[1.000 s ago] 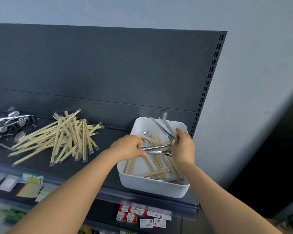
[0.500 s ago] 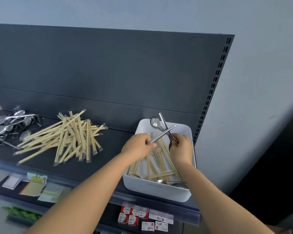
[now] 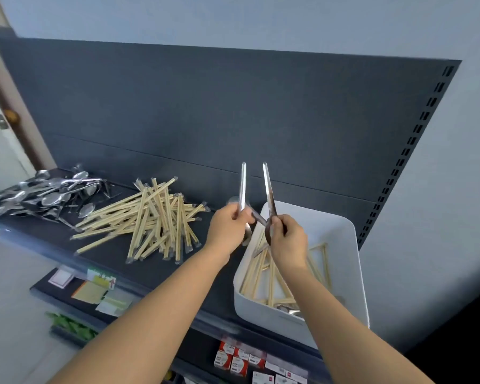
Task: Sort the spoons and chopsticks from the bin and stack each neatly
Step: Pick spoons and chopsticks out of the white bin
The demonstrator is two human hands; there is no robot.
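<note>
Left hand (image 3: 227, 227) gripping spoon (image 3: 243, 187), right hand (image 3: 288, 241) gripping second spoon (image 3: 268, 187), by bin (image 3: 333, 225)

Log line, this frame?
left hand: grips left spoon, handle up | right hand: grips right spoon, handle up | bin: chopsticks inside | shelf: spoon pile, chopstick pile

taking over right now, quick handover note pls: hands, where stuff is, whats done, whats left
Left hand grips a spoon, handle up. Right hand grips a second spoon, handle up. Both are over the left edge of the bin.
The bin sits at the right end of the shelf and holds many chopsticks and a third spoon near its front wall.
Done: spoon pile at far left, chopstick pile beside it, both loose.
Left: set down the held spoons, empty the bin, tidy both piles.
</note>
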